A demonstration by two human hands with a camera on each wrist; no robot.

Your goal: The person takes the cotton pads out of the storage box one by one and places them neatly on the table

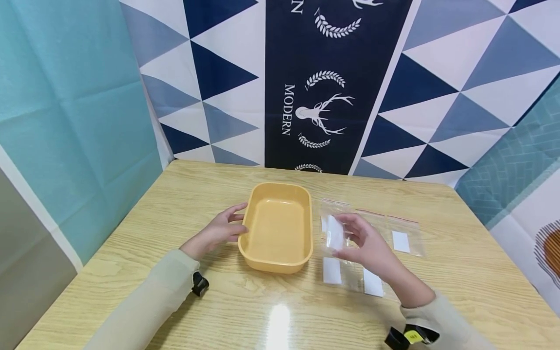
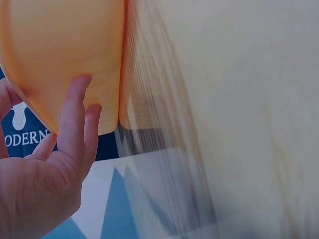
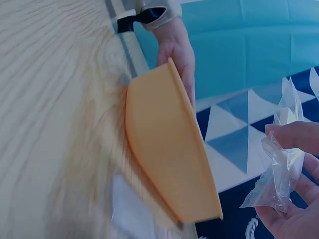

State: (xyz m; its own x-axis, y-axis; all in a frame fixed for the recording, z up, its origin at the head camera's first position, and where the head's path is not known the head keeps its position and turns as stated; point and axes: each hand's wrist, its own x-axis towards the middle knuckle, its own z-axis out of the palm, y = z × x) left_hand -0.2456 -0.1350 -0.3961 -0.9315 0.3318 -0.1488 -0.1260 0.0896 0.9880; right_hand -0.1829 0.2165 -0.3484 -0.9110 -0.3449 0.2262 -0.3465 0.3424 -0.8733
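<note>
A yellow-orange plastic basin (image 1: 275,266) sits on the wooden table. My left hand (image 1: 221,227) holds it by its left side, one digit at the rim and other fingers against the outer wall, as the left wrist view shows. Over the bags to the basin's right, my right hand (image 1: 365,243) pinches a clear zip bag (image 1: 335,233) with a white piece inside, between thumb and fingers. That crumpled bag (image 3: 284,164) appears raised off the table in the right wrist view. Several similar bags lie beneath and around this hand, one (image 1: 400,241) at the far right.
The wooden table (image 1: 218,311) ends at the back against a patterned cloth (image 1: 315,112) with triangles and a deer print. A teal cloth (image 1: 78,97) hangs along the left side. Black straps (image 1: 200,284) are on both wrists.
</note>
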